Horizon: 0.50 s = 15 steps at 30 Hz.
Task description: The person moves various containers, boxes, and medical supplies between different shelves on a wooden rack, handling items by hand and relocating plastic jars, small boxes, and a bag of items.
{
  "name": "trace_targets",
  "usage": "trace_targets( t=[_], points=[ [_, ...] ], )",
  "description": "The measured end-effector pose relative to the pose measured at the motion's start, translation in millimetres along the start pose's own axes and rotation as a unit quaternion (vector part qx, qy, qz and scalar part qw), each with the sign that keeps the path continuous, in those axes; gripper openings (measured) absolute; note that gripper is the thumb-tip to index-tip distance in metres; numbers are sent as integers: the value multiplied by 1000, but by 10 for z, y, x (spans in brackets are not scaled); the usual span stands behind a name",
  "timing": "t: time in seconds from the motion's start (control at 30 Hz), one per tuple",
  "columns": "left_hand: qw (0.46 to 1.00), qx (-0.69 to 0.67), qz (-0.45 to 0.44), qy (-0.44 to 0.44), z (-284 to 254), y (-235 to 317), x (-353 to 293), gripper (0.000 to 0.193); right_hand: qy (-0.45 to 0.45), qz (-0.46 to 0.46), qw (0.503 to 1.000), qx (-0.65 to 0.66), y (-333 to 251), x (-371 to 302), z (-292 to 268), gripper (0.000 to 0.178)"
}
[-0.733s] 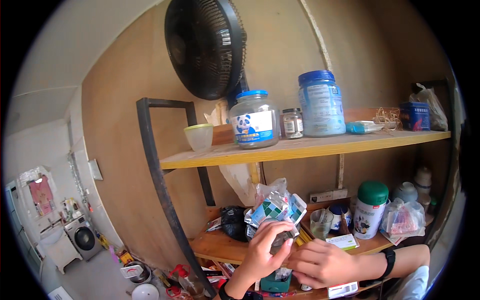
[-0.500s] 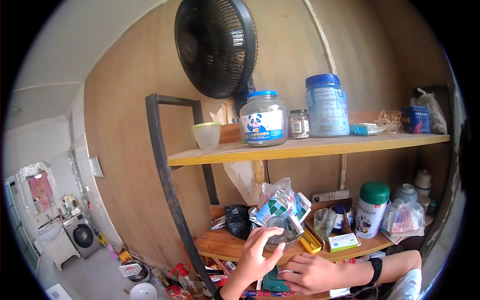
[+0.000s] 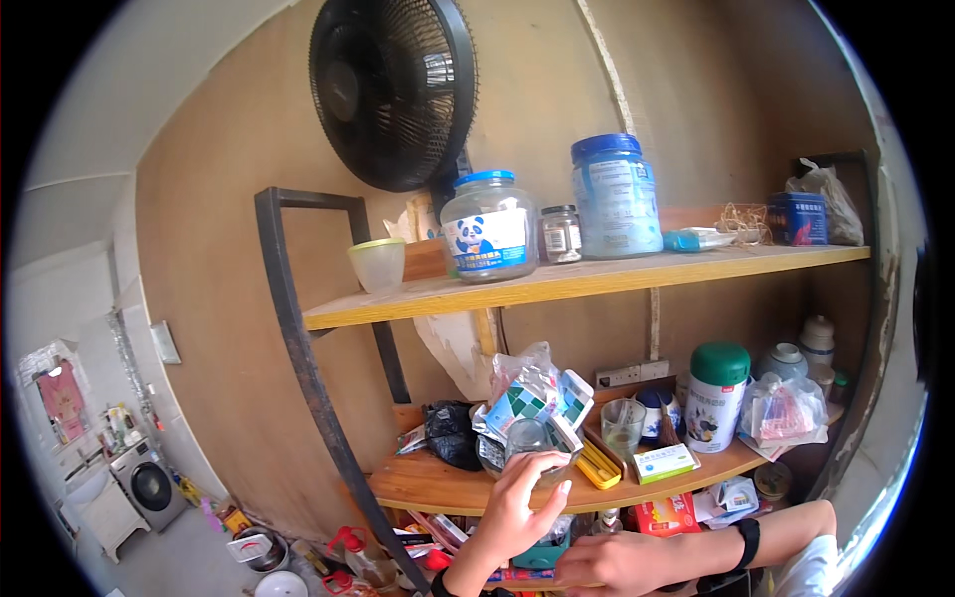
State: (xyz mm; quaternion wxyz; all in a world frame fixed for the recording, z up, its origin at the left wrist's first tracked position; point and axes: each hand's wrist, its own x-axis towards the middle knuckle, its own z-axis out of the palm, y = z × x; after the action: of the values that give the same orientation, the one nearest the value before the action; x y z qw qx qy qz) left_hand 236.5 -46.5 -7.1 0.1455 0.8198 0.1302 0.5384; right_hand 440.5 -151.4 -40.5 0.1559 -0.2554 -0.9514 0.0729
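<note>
My left hand [image 3: 517,512] reaches up from the lower edge, its thumb and fingers curled at a clear glass jar [image 3: 526,435] by the front of the middle shelf. The fingers cover the jar's lower part. Right behind it lie a green-and-white checked box [image 3: 519,400] and crumpled clear plastic. My right hand [image 3: 602,559] is lower, below that shelf's front edge, beside a teal box [image 3: 542,555]. Its fingertips point down and left and are partly hidden, so I cannot make out what they touch.
The middle shelf [image 3: 428,488] also bears a black plastic bag [image 3: 453,435], yellow case [image 3: 598,465], drinking glass [image 3: 623,426], white-green carton [image 3: 667,463] and green-lidded can [image 3: 718,396]. Large jars [image 3: 489,229] stand on the upper shelf [image 3: 557,289]. A dark metal post [image 3: 308,388] rises at left.
The view has shifted, so the shelves appear farther left and higher. My right hand has gone lower, away from the middle shelf's edge, and more of the packets below show. My left hand stays by the jar.
</note>
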Motion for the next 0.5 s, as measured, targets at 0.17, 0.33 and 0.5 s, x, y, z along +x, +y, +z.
trace_targets(
  t=[0.17, 0.33, 0.5],
  points=[
    [1000, -11, -5, -12, 84, -25, -49, 33, -47, 47, 998, 23, 13, -90, -26, 33],
    [999, -25, -30, -18, 55, 35, -83, 32, -34, 46, 997, 53, 64, -165, 48, 32],
    [999, -13, -37, -18, 36, 6, -122, 30, -72, 86, 990, 89, 93, -248, 110, 31]
  ],
)
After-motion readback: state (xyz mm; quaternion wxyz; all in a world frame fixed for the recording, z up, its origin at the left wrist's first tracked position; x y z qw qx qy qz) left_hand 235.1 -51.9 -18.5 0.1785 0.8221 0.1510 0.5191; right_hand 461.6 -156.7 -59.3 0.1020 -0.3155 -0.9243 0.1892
